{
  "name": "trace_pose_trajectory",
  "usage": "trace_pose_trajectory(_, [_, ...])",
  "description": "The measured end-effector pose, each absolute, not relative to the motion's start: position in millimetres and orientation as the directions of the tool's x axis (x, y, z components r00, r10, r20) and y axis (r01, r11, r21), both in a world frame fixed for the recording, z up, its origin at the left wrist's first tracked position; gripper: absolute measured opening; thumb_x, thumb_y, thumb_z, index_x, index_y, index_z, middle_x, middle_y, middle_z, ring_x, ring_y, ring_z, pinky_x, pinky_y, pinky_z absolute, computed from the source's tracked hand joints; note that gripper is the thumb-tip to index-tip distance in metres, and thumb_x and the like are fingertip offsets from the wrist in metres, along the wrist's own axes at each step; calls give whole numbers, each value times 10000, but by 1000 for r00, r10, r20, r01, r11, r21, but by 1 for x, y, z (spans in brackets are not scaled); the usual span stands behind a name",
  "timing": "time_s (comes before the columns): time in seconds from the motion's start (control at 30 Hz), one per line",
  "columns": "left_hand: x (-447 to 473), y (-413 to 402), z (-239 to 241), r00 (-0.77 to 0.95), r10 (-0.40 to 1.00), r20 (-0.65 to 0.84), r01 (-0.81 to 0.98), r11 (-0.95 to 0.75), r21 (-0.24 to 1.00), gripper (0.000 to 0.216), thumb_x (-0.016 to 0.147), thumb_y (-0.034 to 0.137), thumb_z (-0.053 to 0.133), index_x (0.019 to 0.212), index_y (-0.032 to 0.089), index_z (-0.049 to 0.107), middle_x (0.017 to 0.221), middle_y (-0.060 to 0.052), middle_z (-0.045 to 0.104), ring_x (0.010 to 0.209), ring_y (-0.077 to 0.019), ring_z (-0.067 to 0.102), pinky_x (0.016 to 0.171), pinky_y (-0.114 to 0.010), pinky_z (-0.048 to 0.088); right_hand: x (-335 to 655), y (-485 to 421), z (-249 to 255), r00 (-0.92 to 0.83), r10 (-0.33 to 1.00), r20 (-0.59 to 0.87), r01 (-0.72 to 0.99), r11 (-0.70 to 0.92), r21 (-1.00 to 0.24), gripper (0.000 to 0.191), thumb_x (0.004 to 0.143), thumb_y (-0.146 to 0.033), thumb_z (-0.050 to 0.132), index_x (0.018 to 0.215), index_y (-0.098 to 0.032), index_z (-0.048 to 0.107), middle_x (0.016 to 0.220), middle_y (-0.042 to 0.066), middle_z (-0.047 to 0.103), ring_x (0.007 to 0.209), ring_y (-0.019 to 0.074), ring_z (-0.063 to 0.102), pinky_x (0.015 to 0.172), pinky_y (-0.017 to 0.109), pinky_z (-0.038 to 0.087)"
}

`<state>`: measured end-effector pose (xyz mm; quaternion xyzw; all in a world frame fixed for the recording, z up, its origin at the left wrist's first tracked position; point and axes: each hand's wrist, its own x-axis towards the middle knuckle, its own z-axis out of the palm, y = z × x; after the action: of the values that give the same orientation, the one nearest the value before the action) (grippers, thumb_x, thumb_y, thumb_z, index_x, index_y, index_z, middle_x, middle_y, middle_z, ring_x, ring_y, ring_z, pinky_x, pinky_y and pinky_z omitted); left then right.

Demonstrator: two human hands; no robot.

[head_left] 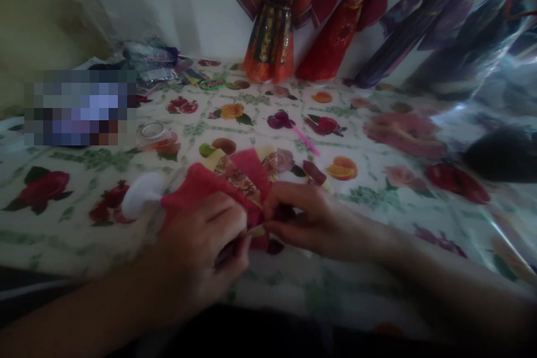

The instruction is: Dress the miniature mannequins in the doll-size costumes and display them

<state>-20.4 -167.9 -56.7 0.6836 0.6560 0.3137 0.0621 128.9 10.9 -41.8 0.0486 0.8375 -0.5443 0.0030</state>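
A small red doll garment (pixel 184 190) with yellow and flower-patterned panels lies on the table between both hands. The fingers of my left hand (pixel 213 235) are bent and closed on its near edge. From the right side, my right hand (pixel 300 215) pinches the same edge with thumb and forefinger. The fingertips of the two hands nearly meet there, and whatever small detail lies between them is too blurred to make out. A white round disc-like piece (pixel 142 194) stands just left of the garment.
Dressed dolls in orange (pixel 268 28), red (pixel 339 33) and purple (pixel 419 22) stand along the wall. A pink stick (pixel 306 141), a tape roll (pixel 153 131) and plastic packets (pixel 151 61) lie on the fruit-patterned tablecloth (pixel 260 117). A dark object (pixel 503 154) is at right.
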Motion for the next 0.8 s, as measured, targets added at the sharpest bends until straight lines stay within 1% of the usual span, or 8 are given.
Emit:
trace_pose_trajectory(0.13, [-20,-168,-59,-78,934,349,845,-124,521,141,862,100,539,778,199,485,825,-7,583,729,-128,576,634,-279,467,126,9,-39,-987,118,-113,150,383,-912,77,913,-206,612,853,-166,587,715,-10,635,608,85,567,533,186,432])
trace_pose_trajectory(0.3, [-20,-167,-59,-76,941,331,857,-108,504,158,854,90,534,763,196,461,798,-6,557,710,-129,546,608,-280,437,122,8,-40,-978,153,-142,192,385,-903,80,892,-193,615,823,-161,590,700,-24,611,614,81,548,545,189,413])
trace_pose_trajectory(0.43, [-20,-166,-59,-67,948,312,842,-114,527,175,855,91,526,751,198,436,796,-9,543,702,-129,533,596,-277,425,121,8,-43,-970,161,-180,228,367,-902,99,887,-203,618,800,-167,586,672,-35,604,594,80,534,526,191,389])
trace_pose_trajectory(0.57, [-20,-168,-62,-78,947,313,836,-109,538,154,861,92,522,767,195,456,822,-14,552,738,-137,546,623,-282,434,121,8,-46,-969,169,-179,230,362,-903,64,875,-200,632,826,-169,605,693,-33,596,607,82,531,537,196,395])
trace_pose_trajectory(0.7, [-20,-168,-61,-76,952,296,839,-99,535,160,863,94,523,759,193,452,812,-3,551,712,-121,533,610,-267,415,120,12,-48,-964,204,-171,240,388,-890,121,860,-231,668,839,-180,561,716,-44,549,622,84,502,541,206,392])
trace_pose_trajectory(0.8, [-19,-167,-59,-73,953,293,845,-97,525,165,863,92,526,758,193,449,822,0,560,736,-120,545,632,-263,420,121,15,-47,-969,206,-139,206,352,-913,119,889,-239,639,860,-182,538,753,-36,545,652,93,497,561,219,405])
